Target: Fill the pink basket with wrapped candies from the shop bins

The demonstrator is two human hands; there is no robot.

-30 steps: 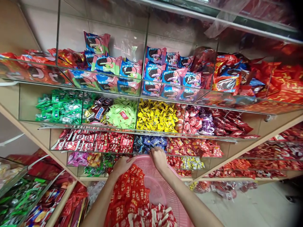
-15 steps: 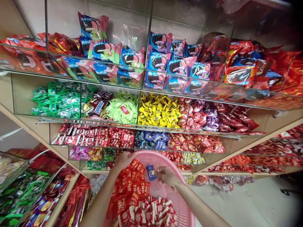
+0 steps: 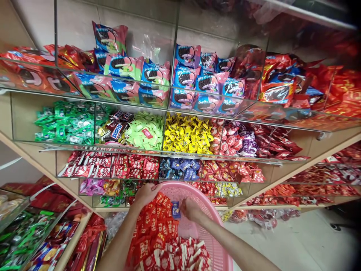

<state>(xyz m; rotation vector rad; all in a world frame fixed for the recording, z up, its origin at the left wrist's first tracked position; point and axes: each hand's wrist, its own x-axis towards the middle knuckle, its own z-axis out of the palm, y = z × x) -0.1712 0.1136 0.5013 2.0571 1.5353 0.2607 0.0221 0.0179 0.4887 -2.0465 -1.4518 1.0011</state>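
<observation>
A pink basket of red sweets is steadied at its far rim by the left hand, fingers curled over it. A blue sweet is pinched in the right hand, low over the pile.

Right hand pinches a small blue packet inside the pink basket, right against the heap of red wrappers lying just left of the grip. Left hand grips the basket's far rim beside it, and above the grip sits the bin of blue candies.
</observation>
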